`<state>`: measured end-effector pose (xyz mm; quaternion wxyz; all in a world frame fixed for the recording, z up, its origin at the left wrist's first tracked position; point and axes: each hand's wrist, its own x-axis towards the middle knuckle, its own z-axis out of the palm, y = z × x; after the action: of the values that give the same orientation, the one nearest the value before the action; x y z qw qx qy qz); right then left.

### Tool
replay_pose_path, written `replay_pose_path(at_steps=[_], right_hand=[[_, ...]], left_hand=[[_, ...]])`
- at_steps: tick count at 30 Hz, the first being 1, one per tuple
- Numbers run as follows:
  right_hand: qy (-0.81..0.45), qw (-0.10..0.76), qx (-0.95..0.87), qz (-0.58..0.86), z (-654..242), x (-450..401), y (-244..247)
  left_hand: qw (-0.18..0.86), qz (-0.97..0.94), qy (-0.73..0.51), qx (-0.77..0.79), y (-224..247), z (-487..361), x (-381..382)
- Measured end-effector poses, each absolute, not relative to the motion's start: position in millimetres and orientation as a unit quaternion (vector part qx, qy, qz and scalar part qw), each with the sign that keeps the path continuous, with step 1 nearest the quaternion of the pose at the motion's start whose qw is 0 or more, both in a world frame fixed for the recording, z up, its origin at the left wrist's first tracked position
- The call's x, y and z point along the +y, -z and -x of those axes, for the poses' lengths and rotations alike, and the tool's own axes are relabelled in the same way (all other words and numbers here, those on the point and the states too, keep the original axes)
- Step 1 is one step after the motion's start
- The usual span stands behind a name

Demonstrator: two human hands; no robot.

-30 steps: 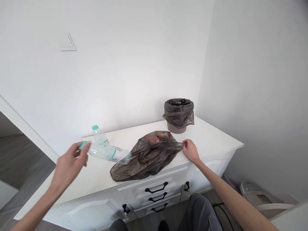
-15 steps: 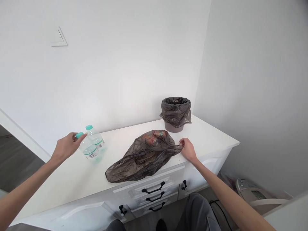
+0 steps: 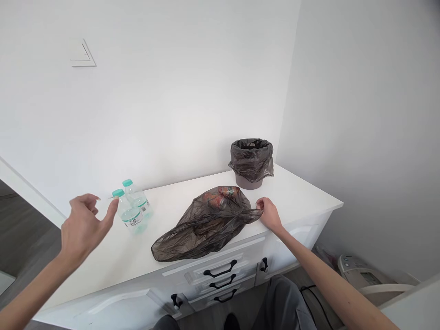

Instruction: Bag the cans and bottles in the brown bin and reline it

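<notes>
Two clear plastic bottles with teal caps stand on the white cabinet top at the left: a front bottle point(image 3: 132, 217) and a rear bottle point(image 3: 139, 199) just behind it. My left hand point(image 3: 84, 222) is raised beside the front bottle, thumb and fingers apart, with nothing in it. A dark translucent garbage bag point(image 3: 206, 229) lies across the middle of the top, and orange-red cans point(image 3: 216, 197) show through its plastic. My right hand point(image 3: 269, 213) pinches the bag's right end between thumb and fingers.
A trash bin point(image 3: 249, 182) lined with another dark bag stands at the back right near the wall corner. Black drawer handles point(image 3: 220, 268) stick out along the cabinet front point(image 3: 192, 270). A beige appliance point(image 3: 357, 272) and a black cord lie low at the right.
My left hand has let go of the front bottle's cap, moved left and opened. The front bottle now stands slightly farther right. My right hand keeps hold of the bag.
</notes>
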<state>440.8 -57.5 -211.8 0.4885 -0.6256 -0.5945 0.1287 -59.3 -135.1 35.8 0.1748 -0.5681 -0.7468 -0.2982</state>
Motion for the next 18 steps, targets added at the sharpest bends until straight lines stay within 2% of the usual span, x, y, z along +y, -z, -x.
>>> replay_pose_path(at_steps=[2,5,9,11,14,18], right_hand=[[-0.128,0.488,-0.596,0.625,-440,-58,212],[-0.124,0.487,-0.599,0.624,-440,-59,212],[-0.119,0.486,-0.601,0.624,-440,-59,212],[-0.116,0.487,-0.6,0.624,-440,-58,212],[-0.109,0.491,-0.595,0.627,-441,-55,213],[-0.101,0.5,-0.586,0.629,-443,-49,215]], left_hand=[[0.15,0.653,0.286,-0.685,-20,40,-152],[0.039,0.841,0.171,-0.512,12,-7,-171],[-0.063,0.915,0.118,-0.382,58,-75,-169],[-0.049,0.928,0.108,-0.353,78,-98,-151],[0.045,0.932,0.07,-0.353,96,-118,-109],[0.141,0.91,0.033,-0.388,98,-135,-48]])
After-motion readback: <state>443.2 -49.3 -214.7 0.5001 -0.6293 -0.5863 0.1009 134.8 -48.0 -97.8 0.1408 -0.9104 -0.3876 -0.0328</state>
